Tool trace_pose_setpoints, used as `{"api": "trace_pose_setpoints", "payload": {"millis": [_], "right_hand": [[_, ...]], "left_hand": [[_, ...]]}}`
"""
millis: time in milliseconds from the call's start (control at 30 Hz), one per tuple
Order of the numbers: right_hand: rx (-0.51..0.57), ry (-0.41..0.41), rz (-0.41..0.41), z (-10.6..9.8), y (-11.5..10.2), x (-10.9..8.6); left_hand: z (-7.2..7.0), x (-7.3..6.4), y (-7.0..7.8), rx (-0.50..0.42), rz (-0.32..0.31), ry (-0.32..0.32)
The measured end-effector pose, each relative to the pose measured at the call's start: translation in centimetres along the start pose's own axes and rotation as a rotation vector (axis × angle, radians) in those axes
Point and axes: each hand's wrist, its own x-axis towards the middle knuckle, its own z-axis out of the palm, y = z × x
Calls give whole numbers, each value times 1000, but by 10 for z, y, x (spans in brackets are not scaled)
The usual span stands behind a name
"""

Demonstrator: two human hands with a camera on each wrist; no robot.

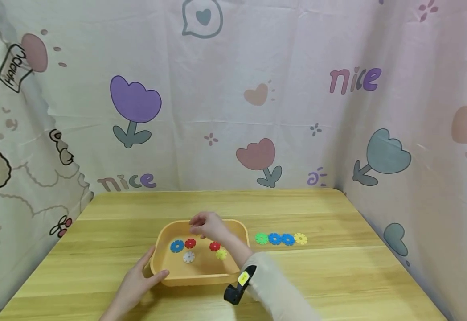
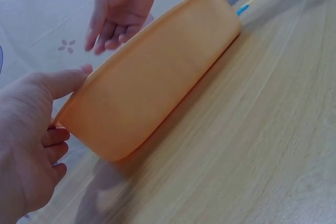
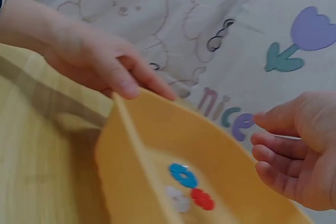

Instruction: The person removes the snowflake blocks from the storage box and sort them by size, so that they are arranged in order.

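My left hand [image 1: 134, 281] grips the left end of a yellow-orange plastic tray [image 1: 195, 280], thumb at its rim and fingers along the outside. Above the tray hovers my right hand [image 1: 209, 225], its fingers loosely bent and nothing between them in the right wrist view. Inside the tray lie small notched discs: a blue disc [image 1: 177, 246], a red disc [image 1: 190, 243], a white disc [image 1: 189, 257], another red disc [image 1: 215, 246] and a yellow disc [image 1: 221, 254]. The right forearm hides part of the tray's right side.
Right of the tray, a row on the wooden table [image 1: 337, 276] runs from a green disc [image 1: 261, 238] through two blue discs [image 1: 275, 238] to a yellow disc [image 1: 300, 238]. A printed curtain [image 1: 217, 67] hangs behind the table and along both sides.
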Motion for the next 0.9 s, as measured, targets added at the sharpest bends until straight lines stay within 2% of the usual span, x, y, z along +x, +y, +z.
{"api": "trace_pose_setpoints", "payload": {"millis": [267, 633, 900], "right_hand": [[-131, 13, -14, 30, 12, 12], [-224, 45, 27, 53, 20, 22], [-250, 44, 125, 67, 30, 19]], "left_hand": [[1, 2, -1, 4, 18, -1], [0, 3, 0, -23, 35, -4], [-1, 0, -1, -2, 15, -16]]}}
